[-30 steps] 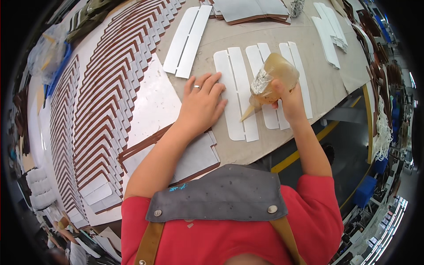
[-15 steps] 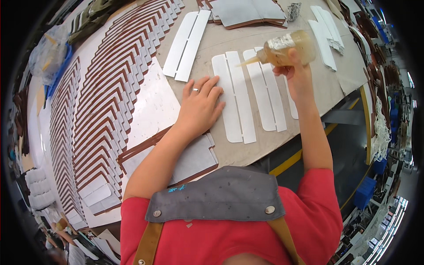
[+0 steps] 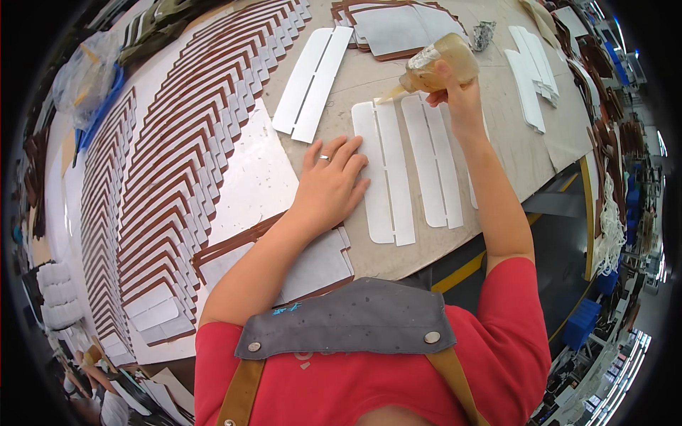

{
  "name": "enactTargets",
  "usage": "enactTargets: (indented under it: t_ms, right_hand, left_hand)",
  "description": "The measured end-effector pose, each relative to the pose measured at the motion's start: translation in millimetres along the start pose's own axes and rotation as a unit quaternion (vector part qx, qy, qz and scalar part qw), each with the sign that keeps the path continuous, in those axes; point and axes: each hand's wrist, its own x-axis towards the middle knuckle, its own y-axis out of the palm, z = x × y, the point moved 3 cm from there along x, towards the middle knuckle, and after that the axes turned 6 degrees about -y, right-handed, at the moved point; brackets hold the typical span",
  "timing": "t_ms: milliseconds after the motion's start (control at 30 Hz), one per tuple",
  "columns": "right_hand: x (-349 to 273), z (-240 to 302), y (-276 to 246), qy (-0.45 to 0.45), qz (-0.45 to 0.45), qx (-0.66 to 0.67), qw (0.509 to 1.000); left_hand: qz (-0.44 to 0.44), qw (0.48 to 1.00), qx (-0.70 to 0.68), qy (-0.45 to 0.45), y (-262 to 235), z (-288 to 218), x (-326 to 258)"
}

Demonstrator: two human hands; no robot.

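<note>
My right hand (image 3: 456, 96) is wrapped round a clear squeeze bottle (image 3: 455, 58) with a yellowish liquid inside. The bottle is tipped to the left, its narrow nozzle (image 3: 390, 94) at the far end of a long white slotted panel (image 3: 378, 177). Whether the tip touches the panel, I cannot tell. My left hand (image 3: 331, 181) lies flat with spread fingers on the table, the fingertips at that panel's left edge. A second white slotted panel (image 3: 431, 163) lies just to the right, and part of a third is hidden behind my right forearm.
Overlapping rows of brown-edged white pieces (image 3: 192, 135) cover the left of the table (image 3: 312, 153). Another slotted panel (image 3: 314, 82) lies farther back. A stack of brown-edged sheets (image 3: 398, 28) stands at the far side, and white panels (image 3: 529, 78) lie at the right. Brown-edged sheets (image 3: 312, 266) sit near my left forearm.
My right hand has moved left with the bottle, bringing the nozzle to the far end of the left panel. My left hand stays beside that panel. The whole view has shifted slightly.
</note>
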Motion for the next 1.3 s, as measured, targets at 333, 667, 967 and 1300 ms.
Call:
enactTargets:
  t_ms: [333,667,967,1300]
  right_hand:
    - [-57,13,-11,0.092,0.031,-0.006,0.995]
    - [-135,40,-28,0.132,0.129,-0.004,0.983]
    - [-145,78,-19,-0.074,0.277,-0.12,0.95]
    - [-95,60,-40,-0.084,0.053,0.057,0.993]
  left_hand:
    - [-0.003,1.0,0.001,0.0,1,-1,1]
    - [-0.005,1.0,0.014,0.003,1,-1,1]
    - [-0.002,1.0,0.019,0.005,1,-1,0]
    - [-0.003,1.0,0.014,0.003,-1,-3,1]
